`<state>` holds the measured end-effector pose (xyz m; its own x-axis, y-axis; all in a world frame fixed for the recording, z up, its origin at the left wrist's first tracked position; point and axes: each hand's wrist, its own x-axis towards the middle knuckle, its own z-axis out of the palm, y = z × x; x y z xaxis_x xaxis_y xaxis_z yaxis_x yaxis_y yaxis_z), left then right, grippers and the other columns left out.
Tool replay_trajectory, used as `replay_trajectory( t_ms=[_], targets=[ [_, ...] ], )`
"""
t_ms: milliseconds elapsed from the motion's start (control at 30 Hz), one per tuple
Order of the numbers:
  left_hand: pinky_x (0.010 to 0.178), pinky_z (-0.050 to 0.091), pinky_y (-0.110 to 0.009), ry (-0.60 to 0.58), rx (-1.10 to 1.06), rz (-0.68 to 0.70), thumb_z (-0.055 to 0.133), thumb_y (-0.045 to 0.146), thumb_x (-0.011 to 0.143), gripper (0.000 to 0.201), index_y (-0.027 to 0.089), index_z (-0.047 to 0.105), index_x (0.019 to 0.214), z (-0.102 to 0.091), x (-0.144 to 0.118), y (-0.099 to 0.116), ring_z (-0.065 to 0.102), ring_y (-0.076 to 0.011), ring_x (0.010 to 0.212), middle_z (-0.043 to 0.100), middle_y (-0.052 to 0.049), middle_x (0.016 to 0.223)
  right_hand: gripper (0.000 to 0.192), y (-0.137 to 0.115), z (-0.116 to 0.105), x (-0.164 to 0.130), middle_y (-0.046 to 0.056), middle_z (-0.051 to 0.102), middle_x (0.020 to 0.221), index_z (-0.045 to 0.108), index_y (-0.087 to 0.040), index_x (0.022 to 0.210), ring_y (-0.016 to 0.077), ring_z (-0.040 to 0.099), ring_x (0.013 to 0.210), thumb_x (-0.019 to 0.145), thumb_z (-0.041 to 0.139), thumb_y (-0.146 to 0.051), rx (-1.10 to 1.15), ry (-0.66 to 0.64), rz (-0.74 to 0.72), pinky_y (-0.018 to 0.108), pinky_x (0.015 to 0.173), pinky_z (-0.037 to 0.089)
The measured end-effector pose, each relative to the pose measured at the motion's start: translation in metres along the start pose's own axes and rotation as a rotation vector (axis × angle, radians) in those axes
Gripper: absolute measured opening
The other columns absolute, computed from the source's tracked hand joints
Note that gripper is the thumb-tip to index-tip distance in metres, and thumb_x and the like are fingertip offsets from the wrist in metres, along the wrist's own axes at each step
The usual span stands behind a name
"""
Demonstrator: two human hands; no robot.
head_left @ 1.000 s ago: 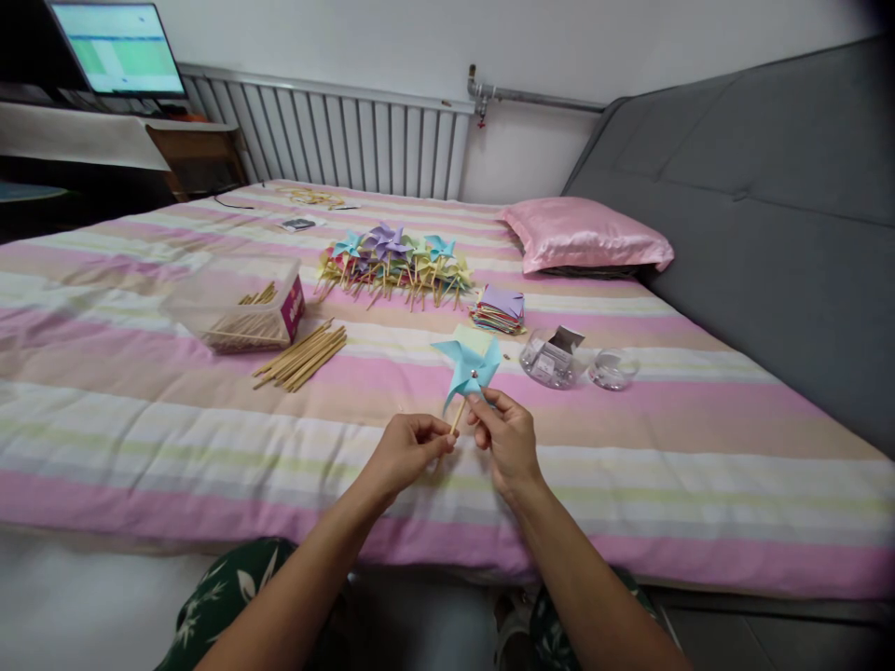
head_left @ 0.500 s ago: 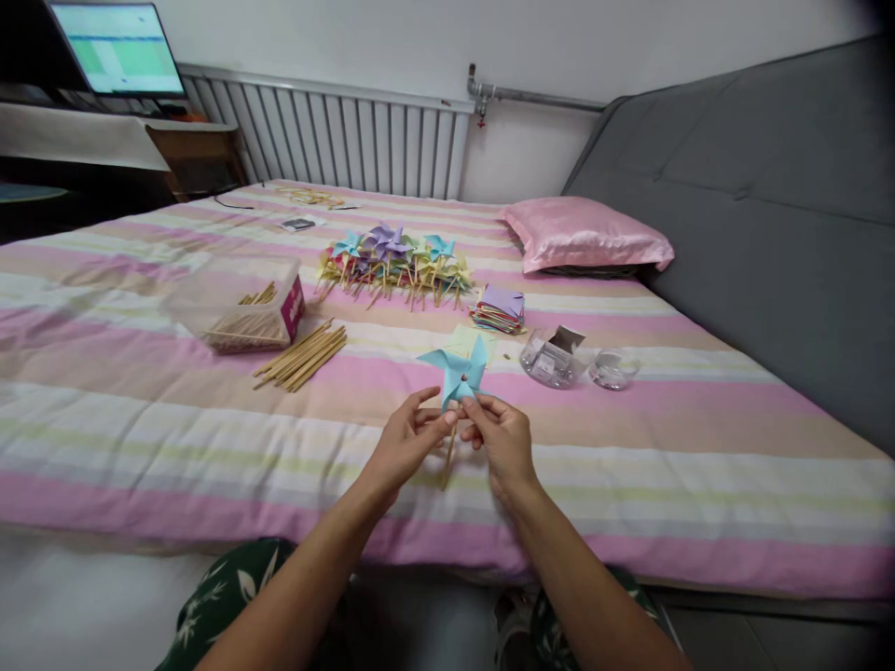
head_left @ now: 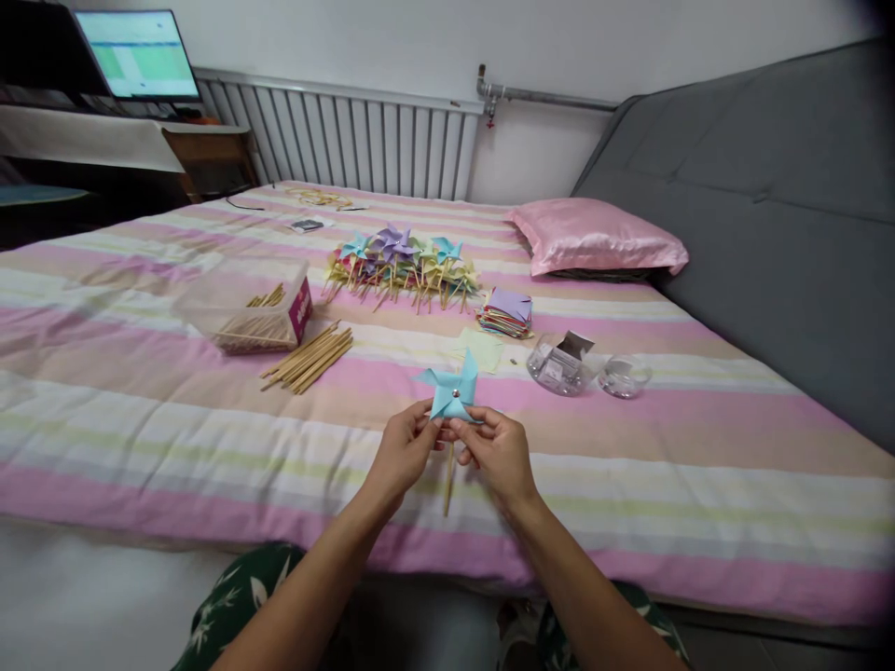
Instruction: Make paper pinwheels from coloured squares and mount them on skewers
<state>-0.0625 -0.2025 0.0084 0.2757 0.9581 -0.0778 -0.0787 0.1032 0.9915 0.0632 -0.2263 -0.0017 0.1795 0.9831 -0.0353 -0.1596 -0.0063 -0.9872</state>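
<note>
A light blue paper pinwheel [head_left: 453,391] with a shiny pin at its centre is held up over the near part of the bed. Its thin wooden stick [head_left: 448,489] points down between my hands. My left hand [head_left: 409,447] is closed on the pinwheel's lower left side, thumb and fingers at the paper. From the right, my right hand [head_left: 498,449] pinches the lower blades near the top of the stick. Just beyond the pinwheel lies a pale green paper sheet [head_left: 482,349]. Part of the stick's upper end is hidden by my fingers.
Loose wooden sticks [head_left: 309,357] lie beside a clear plastic box [head_left: 210,321] of sticks. Finished pinwheels [head_left: 398,261] are heaped farther back. A stack of coloured paper [head_left: 504,312], a tub of pins [head_left: 559,366] and a small clear container [head_left: 622,376] sit right. A pink pillow [head_left: 598,238] lies behind.
The pinwheel has come slightly lower and turned a little, and my left hand's fingers have closed in on the paper. The camera view has shifted slightly.
</note>
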Motion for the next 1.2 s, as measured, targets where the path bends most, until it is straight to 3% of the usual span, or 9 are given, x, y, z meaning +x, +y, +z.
replay_trajectory(
  t_ms=[267, 467, 767, 867, 1067, 1200],
  targets=[
    [0.059, 0.043, -0.023, 0.008, 0.03, -0.005, 0.058, 0.023, 0.074, 0.023, 0.011, 0.064, 0.093, 0.007, 0.008, -0.006, 0.057, -0.013, 0.063, 0.064, -0.003, 0.07, 0.027, -0.002, 0.0, 0.002, 0.002, 0.067, 0.063, 0.066, -0.013, 0.081, 0.0057, 0.053, 0.04, 0.069, 0.069, -0.037, 0.072, 0.024, 0.106, 0.014, 0.035, 0.029],
    [0.053, 0.038, -0.02, -0.003, -0.035, -0.067, 0.058, 0.023, 0.074, 0.012, 0.012, 0.062, 0.077, 0.009, 0.013, -0.003, 0.049, -0.0086, 0.054, 0.057, 0.001, 0.062, 0.026, 0.0, 0.001, 0.006, 0.0, 0.065, 0.064, 0.065, -0.014, 0.079, 0.0054, 0.051, 0.039, 0.069, 0.069, -0.038, 0.086, 0.055, 0.112, 0.015, 0.035, 0.031],
    [0.058, 0.044, -0.023, -0.104, -0.116, -0.174, 0.066, 0.036, 0.071, 0.029, 0.012, 0.062, 0.086, 0.005, 0.01, 0.003, 0.057, -0.0125, 0.061, 0.063, -0.003, 0.071, 0.027, 0.0, 0.001, 0.008, -0.001, 0.062, 0.059, 0.066, -0.014, 0.078, 0.0041, 0.046, 0.037, 0.067, 0.07, -0.039, 0.122, 0.1, 0.137, 0.017, 0.038, 0.035],
    [0.057, 0.044, -0.023, -0.084, -0.121, -0.173, 0.069, 0.036, 0.068, 0.03, 0.012, 0.063, 0.086, 0.006, 0.009, 0.007, 0.055, -0.0119, 0.059, 0.062, -0.003, 0.071, 0.028, -0.002, 0.0, 0.008, -0.001, 0.061, 0.058, 0.067, -0.014, 0.08, 0.0044, 0.046, 0.039, 0.067, 0.071, -0.038, 0.124, 0.087, 0.126, 0.017, 0.038, 0.034],
    [0.052, 0.037, -0.021, -0.029, -0.067, -0.106, 0.068, 0.035, 0.069, 0.025, 0.012, 0.061, 0.065, 0.012, 0.007, 0.009, 0.046, -0.0093, 0.054, 0.053, 0.001, 0.057, 0.026, -0.003, -0.001, 0.007, -0.001, 0.06, 0.054, 0.066, -0.014, 0.079, 0.0058, 0.045, 0.039, 0.065, 0.073, -0.034, 0.111, 0.067, 0.101, 0.018, 0.038, 0.034],
    [0.053, 0.036, -0.021, -0.03, -0.104, -0.107, 0.066, 0.036, 0.071, 0.024, 0.012, 0.061, 0.07, 0.014, 0.005, 0.002, 0.048, -0.0098, 0.055, 0.053, 0.002, 0.058, 0.027, -0.002, 0.0, 0.005, -0.002, 0.06, 0.053, 0.066, -0.014, 0.078, 0.0051, 0.043, 0.038, 0.064, 0.073, -0.036, 0.114, 0.1, 0.092, 0.018, 0.037, 0.032]
  ],
)
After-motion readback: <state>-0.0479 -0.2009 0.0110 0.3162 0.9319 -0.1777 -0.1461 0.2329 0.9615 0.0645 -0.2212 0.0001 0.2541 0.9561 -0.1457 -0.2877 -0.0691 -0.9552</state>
